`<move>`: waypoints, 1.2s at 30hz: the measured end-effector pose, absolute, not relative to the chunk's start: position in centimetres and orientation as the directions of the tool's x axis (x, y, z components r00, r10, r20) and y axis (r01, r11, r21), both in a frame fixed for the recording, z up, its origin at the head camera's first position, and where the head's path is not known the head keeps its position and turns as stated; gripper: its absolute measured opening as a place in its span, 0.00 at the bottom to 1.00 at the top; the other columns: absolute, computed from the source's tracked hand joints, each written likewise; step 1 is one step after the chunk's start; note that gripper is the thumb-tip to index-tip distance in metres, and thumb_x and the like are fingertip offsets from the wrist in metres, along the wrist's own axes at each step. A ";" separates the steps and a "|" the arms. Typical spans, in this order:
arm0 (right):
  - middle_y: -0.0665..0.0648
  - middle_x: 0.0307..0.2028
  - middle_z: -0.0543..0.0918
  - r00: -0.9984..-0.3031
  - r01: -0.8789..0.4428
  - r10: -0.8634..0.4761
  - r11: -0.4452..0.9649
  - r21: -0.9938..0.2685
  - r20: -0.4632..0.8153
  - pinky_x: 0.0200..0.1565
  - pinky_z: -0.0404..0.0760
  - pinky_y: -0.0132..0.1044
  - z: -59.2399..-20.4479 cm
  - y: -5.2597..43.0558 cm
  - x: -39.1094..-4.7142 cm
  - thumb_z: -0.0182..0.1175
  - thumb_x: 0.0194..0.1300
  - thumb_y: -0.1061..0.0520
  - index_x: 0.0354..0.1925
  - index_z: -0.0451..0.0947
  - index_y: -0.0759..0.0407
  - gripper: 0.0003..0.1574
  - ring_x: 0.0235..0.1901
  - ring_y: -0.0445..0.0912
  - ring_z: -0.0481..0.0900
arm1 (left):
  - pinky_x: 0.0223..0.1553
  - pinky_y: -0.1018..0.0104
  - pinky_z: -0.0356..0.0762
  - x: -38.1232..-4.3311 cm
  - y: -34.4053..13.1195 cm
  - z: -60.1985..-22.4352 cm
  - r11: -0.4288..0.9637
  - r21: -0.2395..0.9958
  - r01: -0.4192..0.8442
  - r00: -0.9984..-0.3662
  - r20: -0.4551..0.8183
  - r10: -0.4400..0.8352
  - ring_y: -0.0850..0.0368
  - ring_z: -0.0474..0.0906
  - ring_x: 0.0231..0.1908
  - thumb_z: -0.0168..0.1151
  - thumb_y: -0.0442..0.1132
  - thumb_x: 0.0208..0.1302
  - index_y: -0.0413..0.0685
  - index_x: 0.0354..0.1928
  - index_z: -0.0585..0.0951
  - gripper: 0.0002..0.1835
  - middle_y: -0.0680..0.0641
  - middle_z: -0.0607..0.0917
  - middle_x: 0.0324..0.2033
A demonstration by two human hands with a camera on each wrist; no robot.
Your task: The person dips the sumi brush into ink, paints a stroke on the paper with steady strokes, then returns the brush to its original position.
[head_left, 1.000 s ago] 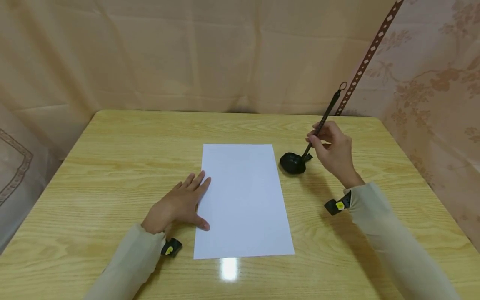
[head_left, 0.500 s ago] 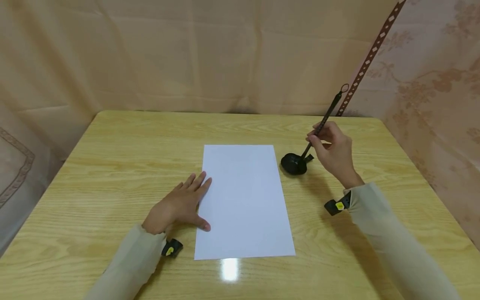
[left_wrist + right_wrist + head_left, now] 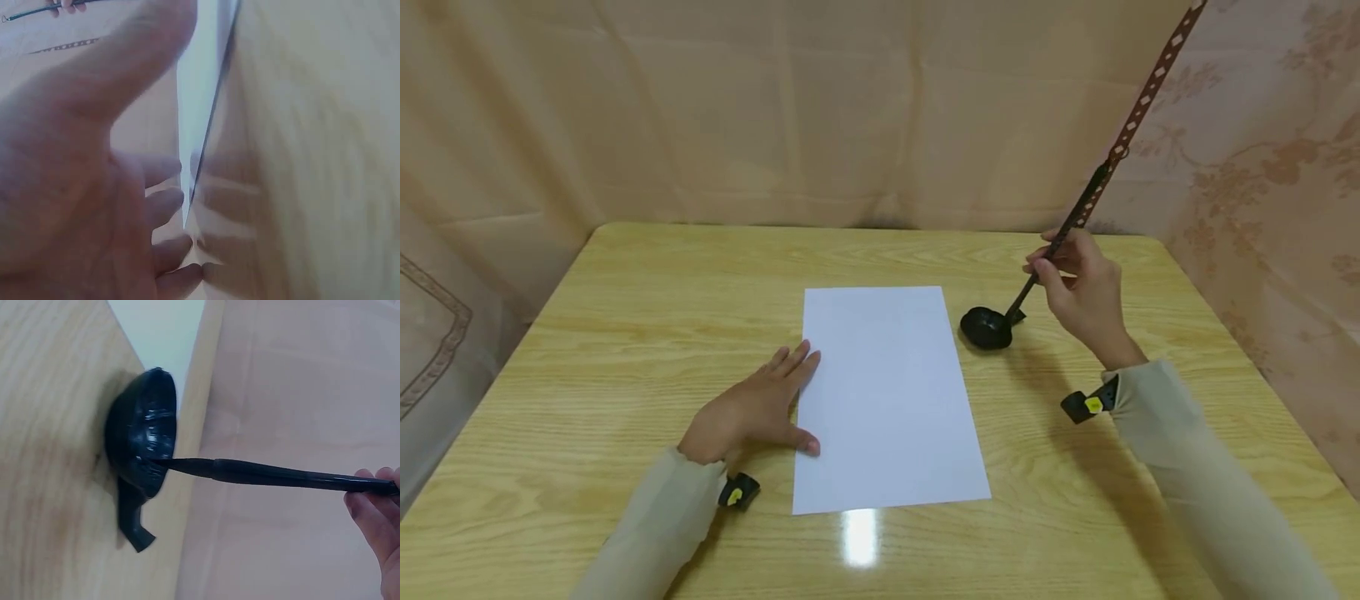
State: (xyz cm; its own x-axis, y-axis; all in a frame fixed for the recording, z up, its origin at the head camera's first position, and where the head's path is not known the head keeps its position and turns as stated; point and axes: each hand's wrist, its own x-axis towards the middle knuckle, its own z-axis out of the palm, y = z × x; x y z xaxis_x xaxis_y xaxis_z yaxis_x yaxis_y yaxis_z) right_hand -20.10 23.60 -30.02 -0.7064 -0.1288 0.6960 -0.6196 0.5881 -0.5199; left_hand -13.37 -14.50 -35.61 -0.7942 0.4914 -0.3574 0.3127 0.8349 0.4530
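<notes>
A white sheet of paper (image 3: 887,400) lies on the table in the head view. My left hand (image 3: 752,408) rests on its left edge, with fingers spread and thumb on the sheet. To the right of the paper sits a small black dish (image 3: 985,328) with a short tail-like handle. My right hand (image 3: 1084,292) pinches a dark calligraphy brush (image 3: 1084,200) by its shaft, a loop at the upper end. In the right wrist view the brush's pointed tip (image 3: 181,464) is at the rim of the dish; whether it touches the inside I cannot tell.
The wooden table (image 3: 647,317) runs back to a beige curtain (image 3: 737,108). A patterned cloth (image 3: 1285,167) hangs along the right side. Each wrist wears a small black camera, such as the left one (image 3: 739,492).
My right hand has shifted right and slightly away, and the brush's upper end has swung right and up. The paper has turned very slightly under my left hand.
</notes>
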 end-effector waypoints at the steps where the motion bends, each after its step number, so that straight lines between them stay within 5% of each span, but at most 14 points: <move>1: 0.69 0.35 0.84 -0.708 -0.618 -0.130 0.590 -0.519 0.695 0.33 0.75 0.13 -29.8 23.6 -20.1 0.56 0.63 0.72 0.49 0.70 0.75 0.16 0.33 0.20 0.77 | 0.69 0.39 0.49 -13.4 -14.6 -35.7 0.835 0.452 0.314 -0.795 -0.355 0.491 0.36 0.32 0.73 0.74 0.58 0.45 0.42 0.75 0.44 0.64 0.42 0.39 0.75; 9: 0.68 0.36 0.84 -0.721 -0.604 -0.119 0.589 -0.537 0.682 0.35 0.77 0.15 -28.4 22.8 -20.4 0.55 0.64 0.71 0.51 0.69 0.74 0.17 0.33 0.21 0.78 | 0.70 0.37 0.40 -14.0 -14.3 -35.7 0.846 0.372 0.381 -0.801 -0.324 0.503 0.35 0.34 0.73 0.72 0.59 0.47 0.44 0.75 0.48 0.60 0.42 0.43 0.75; 32: 0.68 0.36 0.83 -0.720 -0.680 -0.239 0.426 -0.596 0.651 0.35 0.81 0.21 -28.2 16.5 -21.7 0.58 0.61 0.72 0.51 0.68 0.75 0.20 0.32 0.26 0.81 | 0.71 0.38 0.41 -15.2 -12.7 -35.7 0.857 0.379 0.349 -0.795 -0.365 0.484 0.38 0.33 0.74 0.72 0.60 0.46 0.42 0.75 0.43 0.64 0.44 0.41 0.76; 36: 0.68 0.35 0.83 -0.713 -0.693 -0.255 0.396 -0.602 0.653 0.35 0.81 0.21 -28.6 15.1 -21.7 0.59 0.61 0.72 0.50 0.68 0.75 0.19 0.32 0.39 0.85 | 0.71 0.39 0.41 -15.4 -12.2 -35.7 0.855 0.390 0.342 -0.799 -0.358 0.483 0.38 0.33 0.74 0.73 0.60 0.46 0.42 0.75 0.43 0.64 0.44 0.41 0.76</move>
